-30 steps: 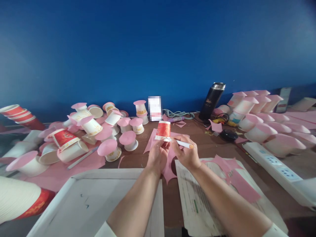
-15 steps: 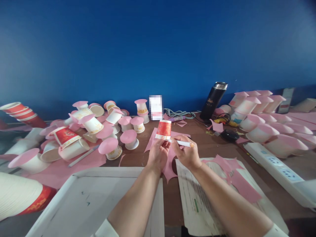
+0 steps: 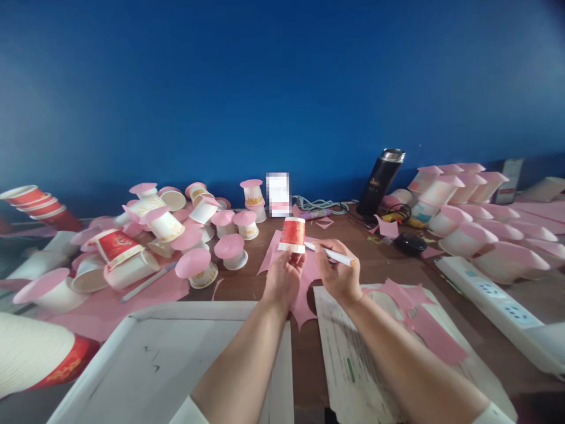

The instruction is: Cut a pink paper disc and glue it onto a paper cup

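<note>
My left hand (image 3: 283, 278) grips a red and white paper cup (image 3: 293, 235) by its lower edge. The cup is upside down, its narrow end upward, over a cut pink paper sheet (image 3: 302, 303). In my right hand (image 3: 339, 274) is a slim white pen (image 3: 333, 254), pinched in the fingers. Its thin tip points left, close to the cup's side; I cannot tell whether they touch. To the left lie several paper cups with round pink paper discs on their bases, one of them a pink-topped cup (image 3: 232, 252).
A white box lid (image 3: 212, 310) lies front left, near a long stack of cups (image 3: 35, 353). Right are a paper-covered board (image 3: 348, 347), a power strip (image 3: 489, 294), a black mouse (image 3: 410, 243), a black flask (image 3: 380, 182) and rows of pink-topped cups (image 3: 468, 232). A blue wall (image 3: 282, 88) stands behind.
The pen and my right hand have shifted slightly right, and the pen slopes more. The cup has turned a little in my left hand and sits slightly lower.
</note>
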{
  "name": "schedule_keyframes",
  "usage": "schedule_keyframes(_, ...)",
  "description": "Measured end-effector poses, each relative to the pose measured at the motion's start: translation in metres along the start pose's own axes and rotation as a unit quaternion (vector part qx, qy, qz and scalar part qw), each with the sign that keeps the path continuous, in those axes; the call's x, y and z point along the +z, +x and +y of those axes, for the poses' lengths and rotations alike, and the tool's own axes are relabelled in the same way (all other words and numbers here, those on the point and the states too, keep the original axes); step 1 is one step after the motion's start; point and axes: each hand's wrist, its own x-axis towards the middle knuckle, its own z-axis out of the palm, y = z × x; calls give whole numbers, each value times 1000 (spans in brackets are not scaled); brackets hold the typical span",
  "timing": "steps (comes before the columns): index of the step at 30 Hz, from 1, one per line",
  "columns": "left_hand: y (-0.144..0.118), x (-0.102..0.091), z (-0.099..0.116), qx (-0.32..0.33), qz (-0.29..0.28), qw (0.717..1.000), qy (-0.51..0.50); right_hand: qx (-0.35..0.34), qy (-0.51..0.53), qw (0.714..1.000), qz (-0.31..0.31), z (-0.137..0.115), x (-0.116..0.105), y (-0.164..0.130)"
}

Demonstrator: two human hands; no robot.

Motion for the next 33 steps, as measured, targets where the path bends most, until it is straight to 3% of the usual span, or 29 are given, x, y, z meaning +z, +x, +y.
schedule_keyframes(17, 2, -1, -3, -6, -28, 999, 44, -42, 1, 999, -18, 3, 3, -1)
schedule_keyframes(26, 0, -4, -8, 37, -104, 984, 139, -63, 6, 997, -42, 2, 3, -2)
schedule_keyframes(33, -1, -4, -9, 57, -123, 976, 169, -64, 10, 997, -49, 0, 3, -1)
